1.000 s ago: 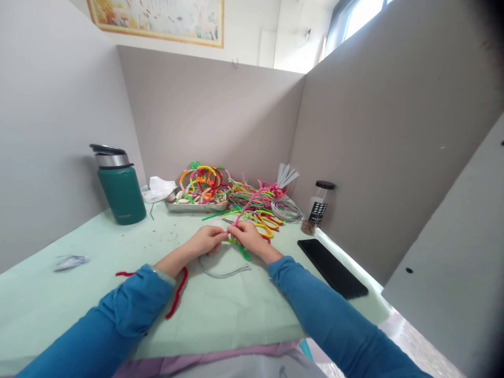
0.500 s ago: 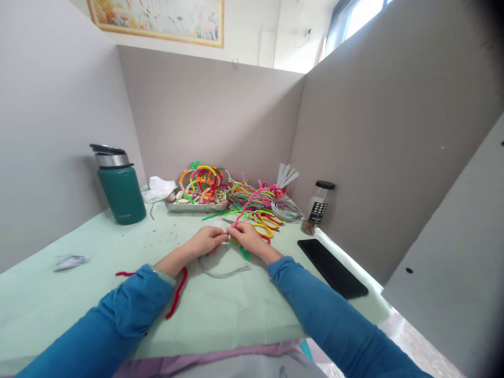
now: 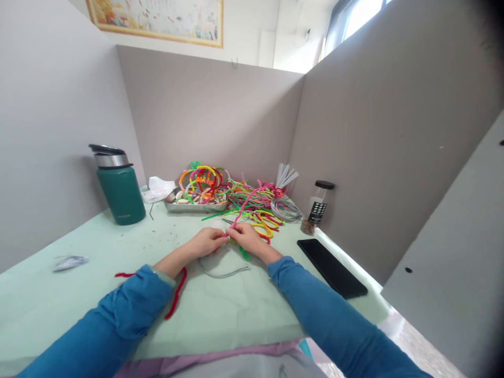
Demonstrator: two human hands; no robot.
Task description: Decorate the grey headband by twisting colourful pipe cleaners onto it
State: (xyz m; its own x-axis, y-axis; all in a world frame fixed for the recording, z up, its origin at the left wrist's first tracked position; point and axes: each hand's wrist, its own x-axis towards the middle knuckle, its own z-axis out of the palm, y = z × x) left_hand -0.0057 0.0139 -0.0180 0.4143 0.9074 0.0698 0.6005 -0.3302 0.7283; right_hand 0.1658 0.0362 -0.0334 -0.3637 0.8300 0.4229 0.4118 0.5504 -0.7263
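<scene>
My left hand [image 3: 207,243] and my right hand [image 3: 246,237] meet over the middle of the table, fingertips pinched close together. Between them is a pink pipe cleaner [image 3: 241,211], whose free end rises away from me toward the pile. A green pipe cleaner [image 3: 244,254] pokes out below my right hand; the join at the fingertips is mostly hidden. Under my hands a grey cord [image 3: 226,275] lies curved on the cloth. A red pipe cleaner [image 3: 178,294] passes beneath my left forearm.
Behind my hands lie a heap of coloured pipe cleaners [image 3: 252,195], a metal tray [image 3: 197,208] with pipe-cleaner hoops, and a coil of grey wire [image 3: 286,211]. A green bottle [image 3: 122,194] stands left; a clear jar [image 3: 317,208] and a black phone [image 3: 333,268] are right. Grey partitions enclose the table.
Almost nothing differs. My fingertips have shifted very slightly around the pink pipe cleaner, and its raised part leans a little differently.
</scene>
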